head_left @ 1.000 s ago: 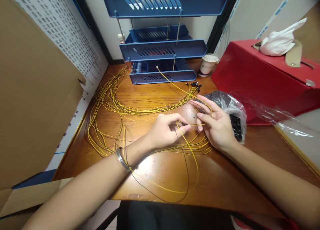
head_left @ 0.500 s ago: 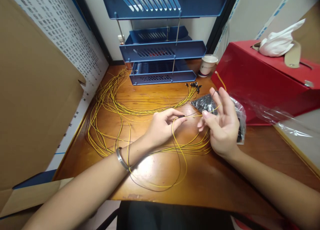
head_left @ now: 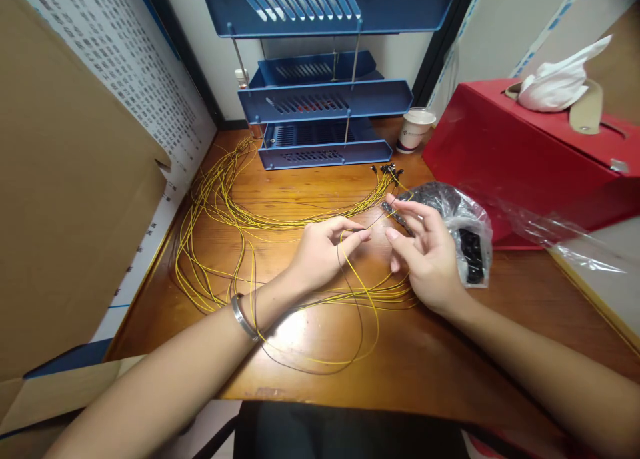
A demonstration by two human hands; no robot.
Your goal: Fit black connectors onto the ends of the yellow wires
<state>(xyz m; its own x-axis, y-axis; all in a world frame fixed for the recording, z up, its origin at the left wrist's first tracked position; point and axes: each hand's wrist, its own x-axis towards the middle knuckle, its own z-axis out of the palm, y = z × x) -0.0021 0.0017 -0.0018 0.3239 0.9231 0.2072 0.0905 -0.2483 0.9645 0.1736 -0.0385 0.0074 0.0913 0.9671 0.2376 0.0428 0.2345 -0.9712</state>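
My left hand (head_left: 327, 252) is closed, with thumb and forefinger pinching a small black connector (head_left: 359, 230) on thin wires. A yellow wire (head_left: 369, 292) and a dark wire loop down from that pinch over the table and back past my left wrist. Close by on the right, my right hand (head_left: 427, 252) has its thumb and fingers apart. Short free wire ends (head_left: 383, 216) pass by its fingertips; any contact is too fine to tell. Behind it lies a clear plastic bag (head_left: 453, 202) of small black parts.
A large bundle of yellow and dark wires (head_left: 200, 226) curves across the wooden table (head_left: 165, 339), its black connector ends (head_left: 390, 172) at the back. Beyond stand a blue tray rack (head_left: 325, 154), a paper cup (head_left: 414, 132) and a red box (head_left: 500, 152). Cardboard (head_left: 75, 179) rises at left.
My right hand has moved left and slightly down, closer to my left hand, and more of the plastic bag shows. My left hand stays nearly in place; the hanging wire loop has shifted a little.
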